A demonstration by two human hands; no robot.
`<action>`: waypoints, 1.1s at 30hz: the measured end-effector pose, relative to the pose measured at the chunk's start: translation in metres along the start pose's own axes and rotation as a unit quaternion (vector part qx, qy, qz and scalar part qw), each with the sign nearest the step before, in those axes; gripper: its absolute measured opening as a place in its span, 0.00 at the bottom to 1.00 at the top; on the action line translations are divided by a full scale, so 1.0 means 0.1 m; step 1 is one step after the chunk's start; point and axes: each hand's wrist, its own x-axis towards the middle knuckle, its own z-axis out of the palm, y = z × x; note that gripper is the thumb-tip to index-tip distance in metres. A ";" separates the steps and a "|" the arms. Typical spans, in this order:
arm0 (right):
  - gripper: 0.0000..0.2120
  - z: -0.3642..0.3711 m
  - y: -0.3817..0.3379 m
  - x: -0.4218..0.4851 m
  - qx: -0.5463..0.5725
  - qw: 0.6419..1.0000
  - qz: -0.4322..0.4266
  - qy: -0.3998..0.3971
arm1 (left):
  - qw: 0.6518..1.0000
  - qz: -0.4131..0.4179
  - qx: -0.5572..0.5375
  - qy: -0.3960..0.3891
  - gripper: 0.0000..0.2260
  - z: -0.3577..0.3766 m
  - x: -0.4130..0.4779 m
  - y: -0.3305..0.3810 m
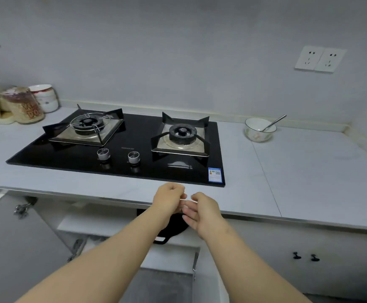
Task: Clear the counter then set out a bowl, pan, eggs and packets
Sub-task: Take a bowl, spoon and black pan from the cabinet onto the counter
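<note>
Grey counter (309,171) carries only a bowl (259,129) beside the hob, while left hand (169,199) and right hand (204,212) meet, fingers curled, perhaps pinching something small above the cupboard's dark pan (171,230).

Hob: black glass two-burner gas hob (121,154) sitting in the pale grey stone counter (309,171).
Bowl: white patterned ceramic bowl (259,130) standing right of hob, near wall, holding a metal spoon (274,123).
Jars: clear filled plastic jars (22,106) standing left of hob.
Pan: black round pan (173,226) lying under counter, behind both hands.
</note>
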 end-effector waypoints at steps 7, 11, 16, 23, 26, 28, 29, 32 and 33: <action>0.06 0.12 0.69 -0.16 -0.038 0.998 0.039 0.031 | 0.997 -0.078 -0.007 0.027 0.09 -0.50 -0.28 -0.72; 0.06 0.19 1.03 0.00 -0.067 0.994 0.079 0.030 | 0.990 -0.131 -0.006 0.047 0.08 -0.75 -0.28 -1.10; 0.05 0.26 1.42 0.26 -0.091 0.987 0.116 0.066 | 0.979 -0.198 -0.004 0.047 0.09 -1.01 -0.15 -1.39; 0.09 0.47 1.76 0.80 -0.077 0.981 0.130 0.122 | 0.969 -0.244 0.034 0.014 0.06 -1.37 0.41 -1.65; 0.06 0.50 1.89 1.10 -0.083 0.975 0.140 0.149 | 0.964 -0.264 0.040 0.002 0.04 -1.39 0.70 -1.82; 0.07 0.47 2.02 1.36 -0.085 0.973 0.152 0.151 | 0.957 -0.286 0.048 -0.004 0.04 -1.31 0.97 -2.03; 0.07 0.44 2.07 1.47 -0.087 0.972 0.154 0.152 | 0.954 -0.294 0.052 -0.002 0.05 -1.27 1.09 -2.15; 0.09 0.32 2.23 1.85 -0.090 0.971 0.154 0.157 | 0.947 -0.318 0.042 0.008 0.11 -1.07 1.50 -2.49; 0.09 0.26 2.30 2.00 -0.086 0.972 0.151 0.157 | 0.946 -0.322 0.036 0.008 0.12 -0.96 1.65 -2.63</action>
